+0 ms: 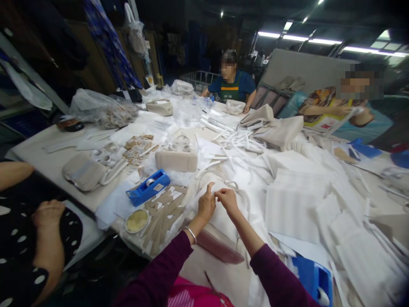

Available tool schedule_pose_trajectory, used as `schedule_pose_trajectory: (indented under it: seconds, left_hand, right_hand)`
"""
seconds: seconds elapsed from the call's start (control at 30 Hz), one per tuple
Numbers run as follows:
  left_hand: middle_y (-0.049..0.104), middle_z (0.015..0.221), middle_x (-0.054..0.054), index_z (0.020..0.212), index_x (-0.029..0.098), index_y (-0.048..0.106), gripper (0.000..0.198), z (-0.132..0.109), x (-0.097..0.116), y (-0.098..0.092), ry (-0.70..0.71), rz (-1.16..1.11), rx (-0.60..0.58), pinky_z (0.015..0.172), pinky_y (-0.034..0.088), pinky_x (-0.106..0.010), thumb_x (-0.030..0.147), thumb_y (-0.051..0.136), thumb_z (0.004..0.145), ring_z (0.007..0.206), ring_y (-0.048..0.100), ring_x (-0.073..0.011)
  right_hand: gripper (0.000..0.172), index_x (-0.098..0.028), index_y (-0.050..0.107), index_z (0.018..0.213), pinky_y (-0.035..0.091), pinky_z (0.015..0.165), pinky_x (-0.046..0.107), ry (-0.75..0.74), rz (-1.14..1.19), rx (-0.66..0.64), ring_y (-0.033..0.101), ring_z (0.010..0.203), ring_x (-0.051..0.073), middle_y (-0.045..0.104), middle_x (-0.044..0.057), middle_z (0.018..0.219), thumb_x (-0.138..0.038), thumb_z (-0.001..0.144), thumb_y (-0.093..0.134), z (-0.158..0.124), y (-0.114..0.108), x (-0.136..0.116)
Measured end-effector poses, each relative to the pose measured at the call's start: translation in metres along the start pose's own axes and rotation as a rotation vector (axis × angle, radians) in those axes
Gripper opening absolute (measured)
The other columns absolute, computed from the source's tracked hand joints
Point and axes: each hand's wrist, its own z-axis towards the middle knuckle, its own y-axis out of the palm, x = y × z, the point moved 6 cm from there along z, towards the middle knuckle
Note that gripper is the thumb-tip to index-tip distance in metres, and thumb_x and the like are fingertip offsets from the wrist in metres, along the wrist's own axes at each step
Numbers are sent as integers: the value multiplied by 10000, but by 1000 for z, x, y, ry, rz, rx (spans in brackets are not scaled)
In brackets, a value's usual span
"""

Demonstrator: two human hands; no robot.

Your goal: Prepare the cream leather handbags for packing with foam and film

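Over a pale handbag (pixel 213 243) lying on its side, both my hands meet with fingertips nearly touching. My left hand (pixel 207 205) has its index finger raised and the thumb close to the other hand. My right hand (pixel 227 202) is closed in a pinch; anything between the fingers is too small to make out. White wrapping covers part of the bag below them, and its base faces me. The bag's handles (pixel 244 198) curve up behind my right hand. Left of my hands lie taupe strips (pixel 166 213) and a blue tape dispenser (pixel 148 186).
A round tin (pixel 137 221) sits near the table edge. Another handbag (pixel 176 161) stands ahead. White sheets (pixel 290 204) are stacked at right, above a second blue dispenser (pixel 315 277). One person sits at left with a hand on the lap; two others are across the table.
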Motion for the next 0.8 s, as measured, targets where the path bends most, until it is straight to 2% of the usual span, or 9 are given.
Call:
schedule_pose_trajectory:
  seconds: [0.13,0.27,0.33,0.43,0.57,0.7,0.8]
  left_hand:
    - [635,839,-81,1037,215,570,210,1,-5,4,27,34,-37,730,405,-287,241,438,875,781,592,-220]
    - [645,848,-80,1012,208,562,194,4,-6,4,45,63,-83,725,409,-289,200,438,863,815,602,-221]
    - [648,827,-64,1001,207,563,190,5,-6,4,30,50,-106,705,406,-280,187,443,855,783,600,-204]
    - [638,756,-27,968,210,572,172,8,-8,3,-20,-5,-130,654,400,-256,195,452,846,678,577,-164]
    - [617,697,-7,926,199,567,147,12,-16,6,-111,-176,-180,559,391,-225,270,464,847,593,550,-132]
    - [610,645,-7,945,164,550,235,16,-21,9,-177,-405,-275,504,397,-212,363,491,834,508,514,-108]
    - [596,609,1,970,147,550,308,18,-21,7,-203,-484,-288,480,394,-204,407,529,807,476,495,-97]
  right_hand:
    - [180,-182,638,498,323,453,229,35,-72,-52,490,436,119,579,7,432,-272,643,580,7,-1,8]
    - [132,-170,653,544,353,425,224,72,-58,-126,505,424,114,620,20,483,-224,647,590,9,-3,21]
    - [53,-160,656,605,377,402,222,102,-33,-150,511,409,113,635,18,514,-162,611,604,9,-3,29]
    - [142,-153,635,692,411,388,219,126,6,-155,524,405,113,640,8,541,-94,564,622,12,-3,37]
    - [174,-161,591,747,447,437,211,54,43,-149,572,488,123,650,4,593,-73,597,585,18,2,33]
    - [154,-172,578,718,459,530,232,-56,23,-101,573,561,139,621,-6,597,-75,605,543,23,6,22]
    - [258,-175,615,793,466,603,252,-141,17,-61,581,630,157,629,-2,652,-77,582,502,25,9,13]
